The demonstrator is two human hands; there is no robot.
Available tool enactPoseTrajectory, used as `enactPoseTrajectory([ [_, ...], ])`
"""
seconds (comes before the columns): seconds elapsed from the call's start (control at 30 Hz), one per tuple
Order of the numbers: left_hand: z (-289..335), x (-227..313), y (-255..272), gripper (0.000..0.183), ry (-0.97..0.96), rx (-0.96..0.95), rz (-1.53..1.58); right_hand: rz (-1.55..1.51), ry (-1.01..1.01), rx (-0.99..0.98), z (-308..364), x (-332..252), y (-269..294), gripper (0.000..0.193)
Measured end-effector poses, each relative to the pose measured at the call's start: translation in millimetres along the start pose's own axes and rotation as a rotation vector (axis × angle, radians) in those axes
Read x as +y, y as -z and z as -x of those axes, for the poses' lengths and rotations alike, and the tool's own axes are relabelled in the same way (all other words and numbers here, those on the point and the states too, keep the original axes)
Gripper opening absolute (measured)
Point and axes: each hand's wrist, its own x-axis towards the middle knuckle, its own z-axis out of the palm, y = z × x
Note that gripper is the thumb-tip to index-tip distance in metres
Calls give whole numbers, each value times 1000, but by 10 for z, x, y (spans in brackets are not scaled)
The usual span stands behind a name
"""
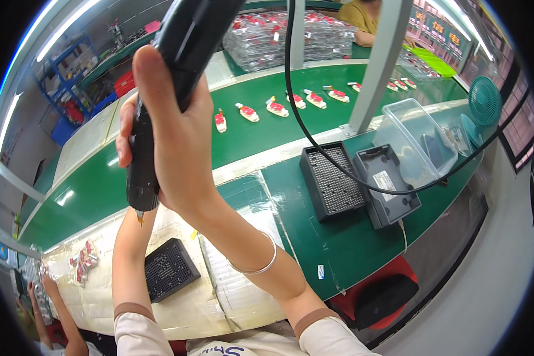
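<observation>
My right hand (181, 136) is wrapped round a black electric screwdriver (145, 142) held upright, its thumb along the side. The bit points down and ends in the air in front of my left forearm (130, 261). That forearm reaches up behind the screwdriver, where my left hand is hidden; whether it holds anything does not show. On the pale bench cover beside the left forearm lies a black perforated tray (171, 270) with small bright screws scattered over it. A black cable hangs in a loop to the right.
Red-and-white parts (277, 108) sit in a row on the green conveyor belt (243, 89). To the right are a screw-filled black box (337, 187), a grey case (388, 187), a clear bin (418, 142) and a green fan (485, 101). A metal post (381, 65) rises there. Co-workers are left and behind.
</observation>
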Motion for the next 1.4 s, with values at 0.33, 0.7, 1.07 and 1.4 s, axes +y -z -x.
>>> enactPoseTrajectory([
  [0.33,-795,374,60,19,-314,-70,182,35,-82,-68,69,192,-30,39],
  [0.7,-1296,1096,309,36,-513,-260,560,-24,-36,30,42,76,54,38],
  [1.07,-1324,1189,318,45,-459,-336,708,48,-25,103,50,23,52,43],
  [1.4,-1371,959,-133,42,-549,-84,811,69,-95,105,82,344,-105,40],
])
